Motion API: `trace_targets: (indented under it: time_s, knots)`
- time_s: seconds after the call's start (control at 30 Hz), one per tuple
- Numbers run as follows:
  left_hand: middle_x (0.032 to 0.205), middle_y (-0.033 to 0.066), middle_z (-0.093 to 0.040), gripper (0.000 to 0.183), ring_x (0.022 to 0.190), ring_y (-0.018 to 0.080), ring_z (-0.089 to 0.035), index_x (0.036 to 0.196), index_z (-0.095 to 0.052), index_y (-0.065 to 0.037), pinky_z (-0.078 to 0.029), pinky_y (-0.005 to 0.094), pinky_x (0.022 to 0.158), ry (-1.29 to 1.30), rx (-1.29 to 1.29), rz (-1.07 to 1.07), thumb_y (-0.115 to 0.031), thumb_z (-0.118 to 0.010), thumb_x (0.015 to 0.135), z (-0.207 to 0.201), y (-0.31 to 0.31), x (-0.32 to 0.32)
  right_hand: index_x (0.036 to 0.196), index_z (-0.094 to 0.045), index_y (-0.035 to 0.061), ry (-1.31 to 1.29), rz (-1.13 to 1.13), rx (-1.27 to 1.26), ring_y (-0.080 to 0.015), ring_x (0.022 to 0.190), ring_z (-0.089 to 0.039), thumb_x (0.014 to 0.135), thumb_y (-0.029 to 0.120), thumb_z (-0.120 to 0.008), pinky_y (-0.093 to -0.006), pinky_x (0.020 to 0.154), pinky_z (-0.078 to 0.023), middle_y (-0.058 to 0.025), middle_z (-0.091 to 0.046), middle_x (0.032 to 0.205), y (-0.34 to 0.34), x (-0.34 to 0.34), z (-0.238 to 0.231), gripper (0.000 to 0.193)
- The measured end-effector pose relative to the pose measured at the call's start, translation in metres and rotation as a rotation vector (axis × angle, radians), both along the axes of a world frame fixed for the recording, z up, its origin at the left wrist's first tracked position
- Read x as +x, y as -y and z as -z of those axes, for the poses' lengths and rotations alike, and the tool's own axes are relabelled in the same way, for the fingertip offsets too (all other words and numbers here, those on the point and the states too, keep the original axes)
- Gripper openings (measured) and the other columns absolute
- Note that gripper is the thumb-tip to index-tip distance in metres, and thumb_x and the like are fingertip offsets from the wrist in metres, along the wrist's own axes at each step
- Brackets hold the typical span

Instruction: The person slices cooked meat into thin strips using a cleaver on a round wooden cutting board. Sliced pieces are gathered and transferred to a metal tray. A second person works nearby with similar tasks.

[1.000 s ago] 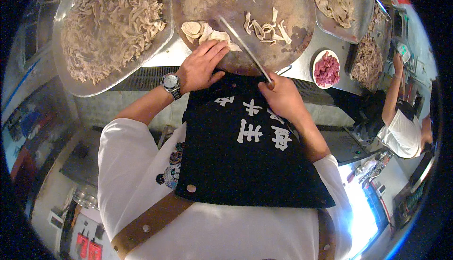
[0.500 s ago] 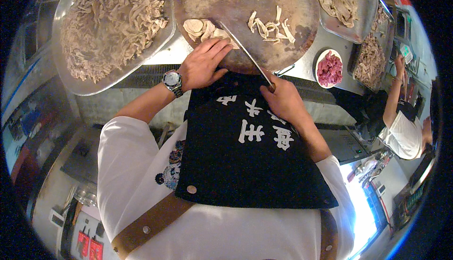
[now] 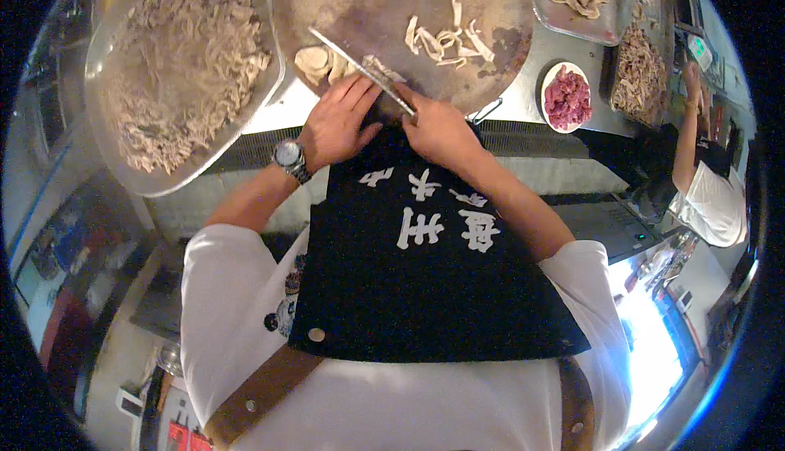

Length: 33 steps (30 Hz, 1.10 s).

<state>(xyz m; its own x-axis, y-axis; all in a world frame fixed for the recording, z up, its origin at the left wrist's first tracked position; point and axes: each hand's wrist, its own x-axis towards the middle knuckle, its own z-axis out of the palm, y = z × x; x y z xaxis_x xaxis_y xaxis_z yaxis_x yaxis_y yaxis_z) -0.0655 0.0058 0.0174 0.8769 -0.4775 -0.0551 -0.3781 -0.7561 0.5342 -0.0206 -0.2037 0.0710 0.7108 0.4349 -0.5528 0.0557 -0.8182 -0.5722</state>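
Note:
A round wooden chopping block (image 3: 491, 1) lies in front of me. On its near left part are pale cooked meat pieces (image 3: 315, 65), and my left hand (image 3: 337, 122) pins them down with its fingers close together. My right hand (image 3: 440, 130) grips a knife (image 3: 347, 58) by the handle, which the fingers mostly hide. Its blade slants away to the left, edge-on to me, right beside my left fingertips. Fresh slivers (image 3: 383, 68) of meat lie just right of the blade. Farther right on the block is a loose group of pale cut strips (image 3: 451, 44).
A large clear tray (image 3: 278, 50) heaped with shredded meat stands on the left. At the right are a tray (image 3: 572, 27) of pale meat pieces, a white bowl (image 3: 546, 95) of dark red meat and another tray (image 3: 615, 91) of shreds. Another person (image 3: 711, 197) works at far right.
The knife has swung flatter to the left and shifted left across the meat, with my right hand moving up and left. Slivers now lie right of the blade. My left hand still presses the meat.

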Motion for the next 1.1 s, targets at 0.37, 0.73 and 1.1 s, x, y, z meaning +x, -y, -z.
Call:
trace_targets:
  time_s: [0.37,0.73,1.1]
  knots:
    - [0.145,0.0184,-0.045,0.063,0.132,0.0380,-0.043,0.139,-0.045,0.002,-0.036,0.0438,0.113,0.014,-0.032,-0.052,-0.020,-0.070,0.086,0.014,0.012,0.007,0.120,-0.062,0.0043,0.017,0.087,-0.045,-0.0430,0.090,-0.066,0.090,0.023,-0.060,-0.0479,0.081,-0.052,-0.0277,-0.066,0.090,0.068,0.020,-0.015,0.036]
    - [0.115,0.0107,-0.062,0.030,0.114,0.0295,-0.057,0.119,-0.067,-0.008,-0.042,0.0424,0.099,0.204,0.144,-0.118,-0.012,-0.064,0.089,0.008,-0.004,0.028,0.133,-0.058,0.0121,0.030,0.166,0.209,-0.0457,0.083,-0.065,0.088,0.019,-0.059,-0.0539,0.077,-0.054,-0.0267,-0.067,0.088,0.074,0.003,-0.014,0.046]
    - [0.109,0.0117,-0.068,0.017,0.101,0.0334,-0.064,0.100,-0.073,-0.006,-0.052,0.0402,0.090,0.247,-0.137,-0.063,-0.006,-0.073,0.083,0.022,-0.022,0.044,0.136,-0.056,0.0148,0.022,0.140,0.172,-0.0428,0.083,-0.067,0.087,0.017,-0.059,-0.0486,0.078,-0.054,-0.0261,-0.067,0.087,0.092,0.007,-0.011,0.050]
